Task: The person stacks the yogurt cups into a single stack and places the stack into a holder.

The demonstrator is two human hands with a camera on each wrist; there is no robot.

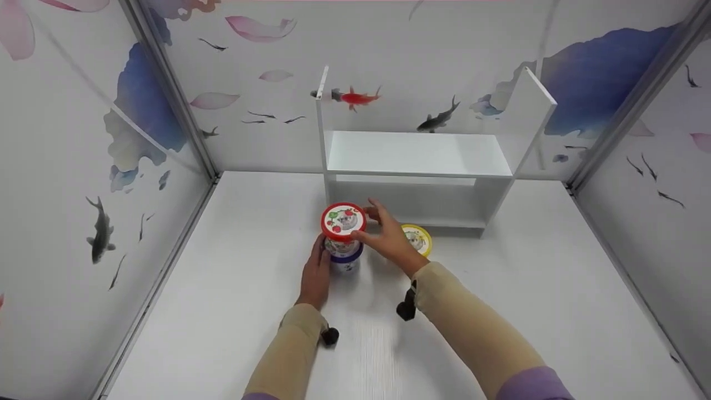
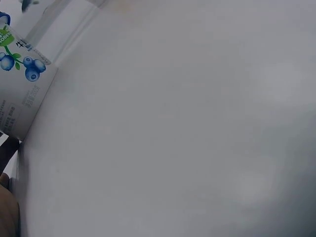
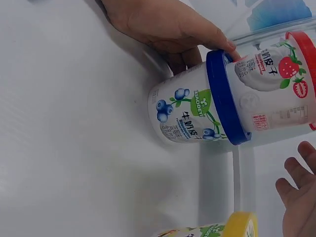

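Note:
A white tub with a red lid (image 1: 343,221) and strawberry print stands on top of a blue-lidded tub (image 3: 190,106) printed with blueberries. My left hand (image 1: 316,275) is at the left side of this stack and holds the blue-lidded tub. Its thumb reaches the blue rim, while the other fingers pass partly hidden behind the tub. Beside the red lid, my right hand (image 1: 389,236) has its fingers spread; in the right wrist view they are apart from the tubs. The left wrist view catches only part of the blueberry tub (image 2: 22,84) at its left edge.
Right of the stack, a yellow-lidded tub (image 1: 420,239) is partly covered by my right hand. Behind stands a white shelf unit (image 1: 416,153) with upright side panels. Printed walls (image 1: 266,139) enclose the white table (image 1: 222,322) at the back and both sides.

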